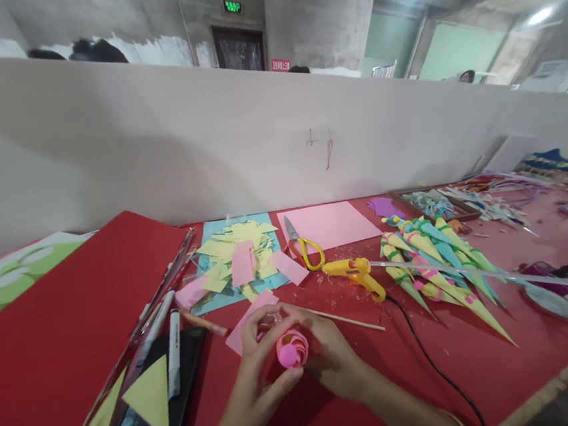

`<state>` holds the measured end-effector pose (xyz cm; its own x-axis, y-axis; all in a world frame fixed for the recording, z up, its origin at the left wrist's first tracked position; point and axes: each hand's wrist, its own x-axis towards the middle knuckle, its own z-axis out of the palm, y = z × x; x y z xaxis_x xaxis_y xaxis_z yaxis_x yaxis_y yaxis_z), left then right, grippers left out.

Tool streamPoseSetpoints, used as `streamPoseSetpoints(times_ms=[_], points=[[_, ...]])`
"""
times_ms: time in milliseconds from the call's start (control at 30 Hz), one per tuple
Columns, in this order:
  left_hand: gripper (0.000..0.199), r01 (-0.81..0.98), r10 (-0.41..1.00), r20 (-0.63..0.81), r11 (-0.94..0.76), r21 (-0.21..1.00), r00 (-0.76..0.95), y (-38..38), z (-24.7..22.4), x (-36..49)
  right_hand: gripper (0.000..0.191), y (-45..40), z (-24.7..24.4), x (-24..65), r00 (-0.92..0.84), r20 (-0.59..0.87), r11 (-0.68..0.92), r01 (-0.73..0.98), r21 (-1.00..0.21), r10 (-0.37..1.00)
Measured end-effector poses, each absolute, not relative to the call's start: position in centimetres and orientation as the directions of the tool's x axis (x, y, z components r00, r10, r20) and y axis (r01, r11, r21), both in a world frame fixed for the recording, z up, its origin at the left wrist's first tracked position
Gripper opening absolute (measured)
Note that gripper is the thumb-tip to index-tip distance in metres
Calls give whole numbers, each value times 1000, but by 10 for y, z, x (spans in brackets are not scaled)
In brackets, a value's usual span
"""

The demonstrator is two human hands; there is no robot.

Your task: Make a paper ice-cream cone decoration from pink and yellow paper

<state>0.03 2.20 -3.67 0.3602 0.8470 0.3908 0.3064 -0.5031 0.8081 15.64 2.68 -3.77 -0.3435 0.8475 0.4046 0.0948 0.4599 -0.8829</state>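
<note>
My left hand [259, 363] curls its thumb and fingers around a small pink paper roll [300, 342]. A round pink pom-pom [288, 356] sits at the end that faces me. From the right, my right hand [335, 355] closes on the same roll, its fingertips partly hidden behind it. Just behind my hands lie a pink paper piece [240, 334] and a thin wooden stick [347, 318]. A yellow glue gun [352, 270] with a long clear glue stick rests beyond them, close to yellow-handled scissors [312, 254].
Yellow and pink paper scraps [240, 251] are heaped on a blue sheet [212, 305]. Several decorated paper cones [436, 258] lie to the right. A black cord [422, 344] runs from the glue gun. Markers [175, 354] lie on a dark tablet-like slab [192, 356]. A white partition [207, 140] stands behind.
</note>
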Motion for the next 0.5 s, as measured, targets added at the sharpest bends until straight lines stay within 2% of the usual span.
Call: streamPoseSetpoints(times_ms=[100,267,500], points=[[53,383,834,408,-538,751,372,21,-35,2,24,27,-38,157,-354,372,462,217,-860,858],[59,399,826,420,-553,731,375,19,-36,4,22,27,-53,154,-353,310,430,345,-834,883],[28,361,774,506,-628,689,381,16,-25,14,24,25,-52,152,-345,280,358,189,-914,896]])
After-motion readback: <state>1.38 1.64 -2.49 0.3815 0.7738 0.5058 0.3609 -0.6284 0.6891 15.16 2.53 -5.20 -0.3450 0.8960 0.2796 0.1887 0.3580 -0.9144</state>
